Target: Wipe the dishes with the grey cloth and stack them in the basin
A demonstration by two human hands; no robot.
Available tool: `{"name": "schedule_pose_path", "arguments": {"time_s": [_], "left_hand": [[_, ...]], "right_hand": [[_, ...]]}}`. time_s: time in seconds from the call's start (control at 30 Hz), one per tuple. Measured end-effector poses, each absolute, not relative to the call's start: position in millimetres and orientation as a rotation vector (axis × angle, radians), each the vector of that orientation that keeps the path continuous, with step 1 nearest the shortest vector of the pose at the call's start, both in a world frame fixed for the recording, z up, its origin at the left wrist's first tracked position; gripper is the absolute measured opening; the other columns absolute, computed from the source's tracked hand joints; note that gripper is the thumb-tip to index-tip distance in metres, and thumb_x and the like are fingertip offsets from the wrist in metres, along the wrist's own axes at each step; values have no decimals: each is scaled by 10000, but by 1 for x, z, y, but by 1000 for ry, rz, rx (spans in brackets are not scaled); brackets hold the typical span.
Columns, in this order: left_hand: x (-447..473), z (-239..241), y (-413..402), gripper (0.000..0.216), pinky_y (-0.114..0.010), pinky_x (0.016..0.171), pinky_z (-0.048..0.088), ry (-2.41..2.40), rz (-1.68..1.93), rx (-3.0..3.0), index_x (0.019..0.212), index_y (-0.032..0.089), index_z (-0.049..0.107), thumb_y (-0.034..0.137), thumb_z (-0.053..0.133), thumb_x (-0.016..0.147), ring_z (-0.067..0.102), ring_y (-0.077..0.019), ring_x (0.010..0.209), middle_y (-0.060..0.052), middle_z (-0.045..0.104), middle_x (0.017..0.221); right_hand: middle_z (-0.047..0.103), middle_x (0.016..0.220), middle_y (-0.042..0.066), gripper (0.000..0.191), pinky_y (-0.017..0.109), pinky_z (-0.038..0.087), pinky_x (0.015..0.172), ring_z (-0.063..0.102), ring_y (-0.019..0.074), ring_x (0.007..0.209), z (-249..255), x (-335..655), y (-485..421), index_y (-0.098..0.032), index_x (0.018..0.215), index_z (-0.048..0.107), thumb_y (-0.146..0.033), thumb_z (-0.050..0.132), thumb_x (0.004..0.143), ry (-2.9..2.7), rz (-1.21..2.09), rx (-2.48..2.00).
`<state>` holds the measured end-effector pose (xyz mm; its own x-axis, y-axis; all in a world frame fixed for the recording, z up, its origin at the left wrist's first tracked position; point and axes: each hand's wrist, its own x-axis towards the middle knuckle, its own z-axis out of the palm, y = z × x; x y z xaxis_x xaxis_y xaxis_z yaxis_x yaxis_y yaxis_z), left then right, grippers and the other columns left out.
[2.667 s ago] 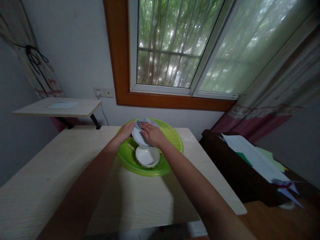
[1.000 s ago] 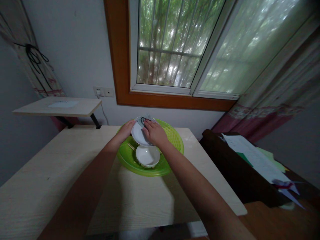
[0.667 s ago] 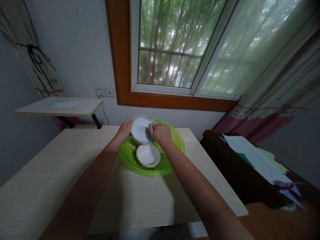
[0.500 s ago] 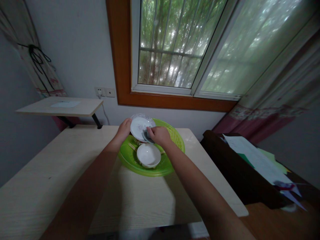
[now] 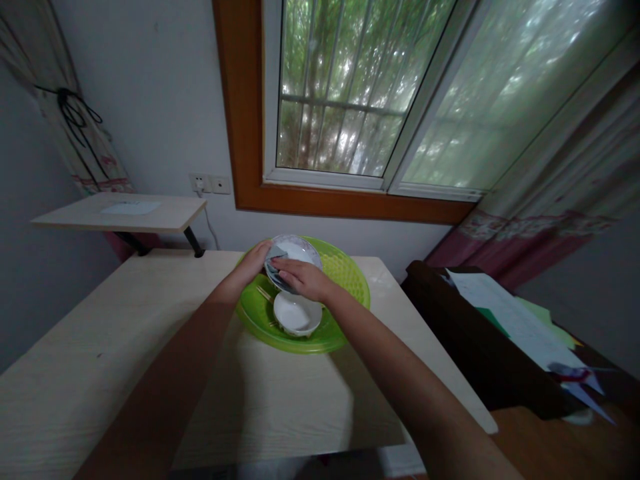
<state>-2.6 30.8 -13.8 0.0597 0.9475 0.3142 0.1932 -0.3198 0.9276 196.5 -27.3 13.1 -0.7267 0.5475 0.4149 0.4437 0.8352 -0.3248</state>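
Note:
My left hand (image 5: pixel 253 264) is closed on the left rim of a white plate (image 5: pixel 299 248) with a patterned border, tilted above a green plastic basin (image 5: pixel 305 345). My right hand (image 5: pixel 303 277) presses a grey-green cloth (image 5: pixel 276 259) onto the left part of the plate, its fingers closed over the cloth. Below the plate, a white bowl (image 5: pixel 297 313) sits in the basin. Chopsticks (image 5: pixel 265 293) lie in the basin by the bowl's left side. What lies directly under the plate is mostly hidden.
The basin stands on a pale wooden table (image 5: pixel 200 373). A small raised shelf (image 5: pixel 120 213) is at the back left. Right of the table, papers (image 5: pixel 515 320) lie on a dark brown piece of furniture (image 5: pixel 460 340). A window (image 5: pixel 360 100) is behind.
My right hand has moved left across the plate with the cloth, which now lies spread near my left hand. The plate has shifted slightly right and down.

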Motion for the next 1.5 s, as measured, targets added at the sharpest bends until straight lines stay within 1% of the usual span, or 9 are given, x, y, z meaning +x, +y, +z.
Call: {"name": "schedule_pose_path", "arguments": {"time_s": [0.27, 0.43, 0.53, 0.67, 0.77, 0.93, 1.17, 1.3, 1.5], "left_hand": [[2, -14, 31, 411, -373, 1063, 422, 1036, 1275, 1604, 1057, 158, 692, 477, 506, 878, 606, -231, 1144, -100, 726, 1129], [0, -15, 30, 465, -350, 940, 479, 1080, 1265, 1621, 1046, 148, 682, 532, 467, 897, 638, -215, 970, -93, 729, 1055], [-2, -12, 27, 461, -344, 906, 479, 1193, 1306, 1621, 975, 153, 672, 542, 434, 911, 631, -218, 934, -83, 720, 998], [-4, -6, 21, 448, -349, 939, 458, 1278, 1388, 1649, 957, 162, 661, 529, 406, 922, 617, -229, 977, -83, 704, 1011], [-6, -2, 18, 446, -351, 956, 449, 1321, 1454, 1664, 945, 168, 655, 528, 392, 929, 608, -235, 989, -83, 696, 1005], [-10, -3, 19, 420, -357, 973, 442, 1384, 1539, 1646, 938, 176, 640, 501, 374, 936, 601, -240, 999, -86, 685, 1003], [-8, -6, 23, 414, -353, 940, 459, 1327, 1476, 1640, 919, 179, 636, 513, 392, 922, 597, -229, 956, -79, 680, 970], [-5, -9, 26, 406, -353, 952, 463, 1287, 1442, 1619, 907, 170, 643, 499, 404, 899, 605, -228, 965, -80, 686, 973], [-4, -17, 33, 401, -352, 1038, 437, 1183, 1350, 1622, 968, 180, 676, 497, 449, 876, 619, -222, 1063, -76, 717, 1073]], "right_hand": [[458, 1538, 133, 542, 429, 277, 1208, 420, 229, 1425, 12, 196, -19, -141, 1504, 436, -426, 328, 1056, -2461, -65, -1044], [472, 1526, 138, 546, 487, 284, 1181, 445, 287, 1392, 13, 199, -18, -150, 1487, 455, -450, 339, 1047, -2316, -224, -1322], [584, 1420, 141, 494, 478, 349, 1125, 516, 295, 1313, 17, 200, -21, -175, 1405, 547, -441, 342, 1042, -2244, -283, -1435], [733, 1124, 160, 456, 430, 440, 987, 646, 293, 1082, 26, 202, -26, -165, 1108, 715, -425, 347, 1036, -2221, -378, -1570], [755, 984, 167, 493, 407, 454, 922, 676, 285, 974, 30, 203, -30, -156, 965, 750, -432, 347, 1033, -2230, -418, -1626], [763, 920, 145, 533, 339, 470, 813, 696, 249, 883, 30, 204, -31, -168, 933, 771, -483, 352, 1027, -2344, -330, -1539], [782, 972, 66, 413, 277, 482, 836, 707, 186, 908, 21, 209, -28, -187, 984, 774, -383, 413, 1022, -2574, 143, -965], [718, 1243, 31, 380, 322, 489, 990, 668, 195, 1144, 15, 204, -27, -235, 1201, 725, -337, 409, 1016, -2501, 325, -767], [518, 1497, 46, 439, 387, 377, 1170, 485, 185, 1385, 9, 197, -24, -233, 1426, 554, -330, 399, 1027, -2529, 252, -671]]}}
